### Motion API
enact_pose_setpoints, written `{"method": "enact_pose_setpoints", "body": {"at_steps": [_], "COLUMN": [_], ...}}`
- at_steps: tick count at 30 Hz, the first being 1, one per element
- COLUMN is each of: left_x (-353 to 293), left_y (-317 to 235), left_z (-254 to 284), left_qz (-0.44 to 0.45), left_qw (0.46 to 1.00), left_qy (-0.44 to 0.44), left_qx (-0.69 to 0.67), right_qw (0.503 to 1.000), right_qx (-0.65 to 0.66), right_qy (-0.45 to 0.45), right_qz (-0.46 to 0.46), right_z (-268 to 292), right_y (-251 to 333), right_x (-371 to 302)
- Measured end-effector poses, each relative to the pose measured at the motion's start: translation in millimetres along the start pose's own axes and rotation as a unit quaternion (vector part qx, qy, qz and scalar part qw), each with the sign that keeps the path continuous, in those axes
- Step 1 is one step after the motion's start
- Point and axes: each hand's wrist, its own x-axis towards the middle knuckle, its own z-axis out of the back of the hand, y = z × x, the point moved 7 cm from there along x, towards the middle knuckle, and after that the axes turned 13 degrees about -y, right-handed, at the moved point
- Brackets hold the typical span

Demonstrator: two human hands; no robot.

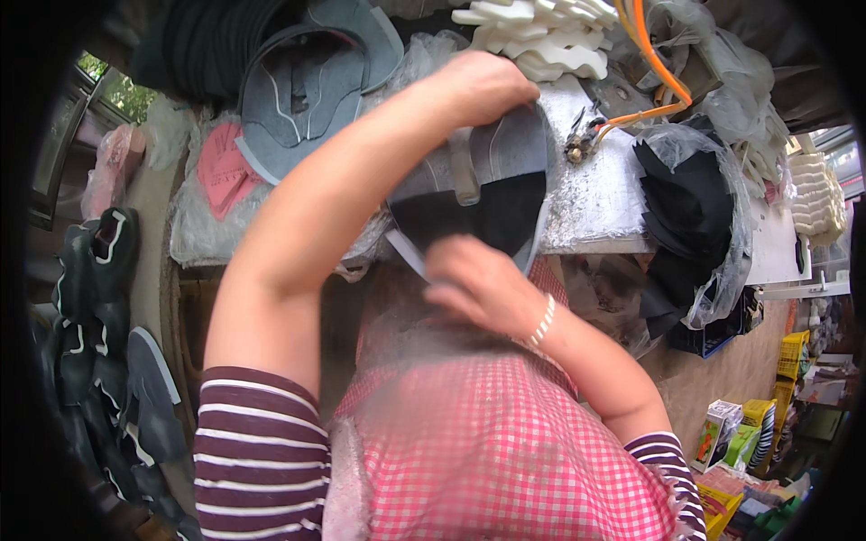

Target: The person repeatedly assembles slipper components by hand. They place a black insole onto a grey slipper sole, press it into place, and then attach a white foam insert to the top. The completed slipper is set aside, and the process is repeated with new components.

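Note:
A grey shoe upper [521,144] with white lines lies in front of me on the worktable. Across its lower part is a black fabric piece [505,214], and a pale strip edges its near side. My left hand [492,87] reaches over to the far end of the upper, its fingers curled down on the edge there; the fingertips are mostly hidden. Motion smears my right hand [478,284], which is at the near edge of the black piece with its fingers bent. Whether it grips anything is not visible.
Stacked grey uppers [302,99] and pink cut pieces [225,167] lie on the left. White foam pieces [541,36] are piled at the back. An orange cable [663,68] hangs near the right, beside a plastic bag of black fabric pieces [690,203]. Dark shoes [95,279] hang at far left.

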Motion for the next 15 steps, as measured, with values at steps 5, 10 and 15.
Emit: {"method": "enact_pose_setpoints", "body": {"at_steps": [5, 10, 15], "left_x": [-52.6, -130.2, -170.3], "left_y": [16.0, -31.7, -30.4], "left_z": [153.5, 108.0, 49.4], "left_qz": [0.163, 0.297, 0.481], "left_qw": [0.921, 0.865, 0.736], "left_qy": [-0.347, -0.361, -0.229], "left_qx": [-0.063, -0.181, -0.418], "right_qw": [0.919, 0.873, 0.921], "right_qx": [0.081, 0.308, 0.280], "right_qy": [-0.032, -0.309, -0.147], "right_qz": [-0.385, -0.220, -0.225], "right_z": [64.5, 128.2, 92.9], "right_y": [-26.7, -71.0, -96.6], "right_x": [-45.8, 13.4, 16.4]}}
